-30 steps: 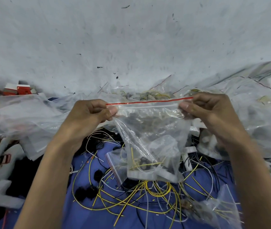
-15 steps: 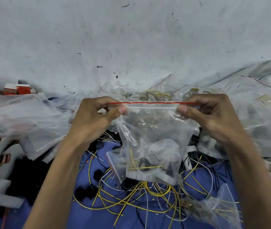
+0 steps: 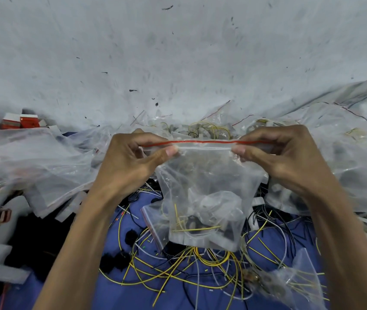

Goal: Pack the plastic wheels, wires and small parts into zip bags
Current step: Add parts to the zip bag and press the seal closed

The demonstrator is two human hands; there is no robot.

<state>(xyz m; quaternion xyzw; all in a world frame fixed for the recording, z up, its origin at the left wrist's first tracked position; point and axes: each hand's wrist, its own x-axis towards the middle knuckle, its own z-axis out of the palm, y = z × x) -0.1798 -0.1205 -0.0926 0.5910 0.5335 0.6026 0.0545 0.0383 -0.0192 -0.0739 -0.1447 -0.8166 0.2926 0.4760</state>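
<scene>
Zip bag (image 3: 202, 186) hangs in the air between the two hands, pinched at its top edge. The left hand (image 3: 133, 162) clamps thumb against curled fingers on the left end of the red strip (image 3: 202, 142), and the right hand (image 3: 283, 157) does the same on the right end. Compared with a second ago both thumbs now sit closer to the middle of the strip, and the strip itself, then sloping up toward the right hand, now runs level and taut. That reads as the closure being pressed shut from the ends inward. Only the short stretch between the thumbs seems left to press, though whether the seal has actually caught cannot be told from here. Below the grip the clear film sags under its load, with yellow wires (image 3: 191, 229) and pale plastic parts gathered at the bottom, so this bag looks filled and nearly finished. Just behind its lower left corner lies a second small bag (image 3: 153, 222). Farther below, loose wires (image 3: 178, 269) in yellow, white and black sprawl over a blue cloth (image 3: 115, 294), so more packing remains. Left of the grip lies a heap of clear bags (image 3: 32, 157), with red-and-white boxes (image 3: 21, 120) beyond it. More plastic sheeting (image 3: 346, 153) spreads to the right.
</scene>
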